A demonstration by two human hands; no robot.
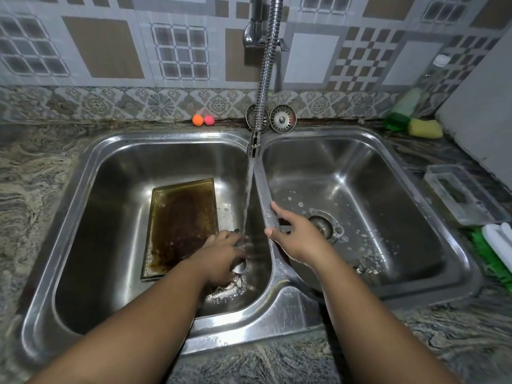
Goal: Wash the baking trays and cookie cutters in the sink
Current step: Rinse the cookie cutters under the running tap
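Clearly the washing is at an early stage. 1 baking tray (182, 223) lies flat on the floor of the left basin (116, 217), at 9 o'clock from the left hand (221, 253). Its whole inside is coated in brown baked-on grime with no suds on it, so I judge it unscrubbed. From the hose tap (266, 79) at 12 o'clock, water (248, 195) runs down into the left basin, just beside the divider (260, 184).

In the right basin (388, 203), at 4 o'clock from its drain (322, 225), a flower-shaped cookie cutter (370, 266) lies among flecks of foam. Whether it has been washed I cannot tell. Most of the job looks left: scrubbing and rinsing the tray, then finishing the cutters. The yellow sponge (425, 128) sits on the counter (33, 176) at 2 o'clock, well apart from both hands.

The left hand reaches down into the left basin under the stream, back uppermost, just beside the tray's right edge. Its fingers bend downward over a small shiny metal piece (240, 266) at its 5 o'clock. Whether they grip that piece, and what it is, I cannot tell.

The right hand (299, 236) is over the divider between the 2 basins, palm down, fingers and thumb spread straight, holding nothing. Its forefinger points toward 11 o'clock; whether it touches the ridge is unclear.
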